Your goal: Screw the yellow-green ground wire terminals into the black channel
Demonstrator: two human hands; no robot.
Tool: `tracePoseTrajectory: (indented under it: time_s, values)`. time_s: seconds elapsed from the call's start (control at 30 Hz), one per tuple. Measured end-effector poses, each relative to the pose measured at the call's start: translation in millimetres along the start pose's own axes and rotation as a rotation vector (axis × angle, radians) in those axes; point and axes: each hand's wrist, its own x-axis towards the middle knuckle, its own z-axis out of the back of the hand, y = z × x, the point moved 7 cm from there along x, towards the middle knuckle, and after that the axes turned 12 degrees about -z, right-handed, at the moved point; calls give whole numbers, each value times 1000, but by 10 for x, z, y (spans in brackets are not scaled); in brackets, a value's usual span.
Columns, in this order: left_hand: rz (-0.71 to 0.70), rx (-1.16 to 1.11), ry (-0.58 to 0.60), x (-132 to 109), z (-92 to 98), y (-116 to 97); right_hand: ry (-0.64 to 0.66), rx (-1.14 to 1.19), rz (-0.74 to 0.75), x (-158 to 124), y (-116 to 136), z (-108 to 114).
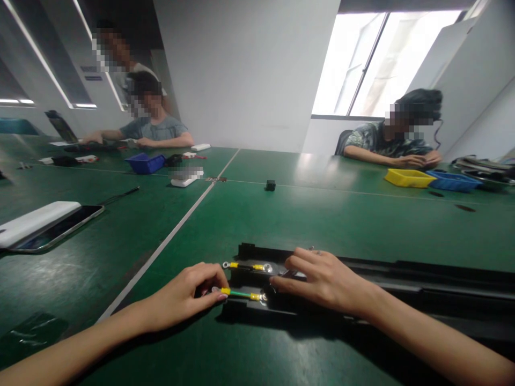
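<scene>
My left hand point(201, 287) pinches the near-side end of a short green wire point(240, 293) with yellow-sleeved ring terminals. The wire's other ring rests at a fastening point in a long black metal channel point(402, 273). Beside it lies a short black wire point(245, 266), also with yellow sleeves; one ring sits in the channel and the other sticks out past its left end. My right hand point(317, 276) is over the channel, just right of both rings, with thumb and fingers bent together. Something silvery shows between them, too unclear to name.
On the green table point(201, 236) lie a phone point(60, 228) and a white case point(40, 214) at left, and a small black block point(271, 185) farther back. Blue point(145, 163) and yellow point(408, 178) bins stand across the table, near seated people. A plastic bag point(34, 335) lies front left.
</scene>
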Motion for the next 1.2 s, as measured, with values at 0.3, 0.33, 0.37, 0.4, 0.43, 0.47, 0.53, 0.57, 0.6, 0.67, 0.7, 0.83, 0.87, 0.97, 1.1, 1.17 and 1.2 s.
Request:
tracePoseTrajectory:
  time_s: [0.3,0.33,0.37,0.4,0.43,0.47,0.53,0.57,0.6,0.67,0.7,0.83,0.87,0.97,1.1,1.17,1.2]
  values:
    - [4,7,-12,4,5,-8,-10,-12,7,-21,7,-3]
    - [3,8,-14,2,5,-9,-12,-10,10,-24,8,-3]
    - [2,7,-16,1,6,-9,-15,-9,14,-26,11,-3]
    - [0,6,-17,0,6,-8,-18,-9,19,-27,13,-1]
    - [-1,4,-17,0,5,-7,-23,-12,24,-27,17,3]
    - [-3,1,-16,1,4,-5,-29,-17,29,-26,20,10]
    - [-5,-5,-12,1,-1,1,-46,-29,39,-23,29,30]
    - [-5,-7,-11,1,-3,5,-55,-35,45,-21,36,41]
    - [-5,-8,-11,1,-4,8,-63,-41,51,-20,44,51]
    - [-10,-2,-15,-1,-3,7,-80,-50,58,-18,60,71]
    - [-13,3,-18,-2,-2,5,-89,-54,60,-17,68,80]
    - [-11,9,-17,-6,-4,6,-146,-73,70,-23,98,108]
    - [-10,8,-16,-7,-5,9,-163,-74,74,-26,105,113]
    - [-13,8,-14,-3,-5,11,-201,-76,79,-34,114,123]
    - [-13,7,-13,0,0,5,-225,-79,88,-36,125,137]
    - [-9,7,-9,0,2,-2,-233,-71,93,-34,129,150]
    - [-7,7,-8,1,2,-6,-234,-68,95,-33,130,154]
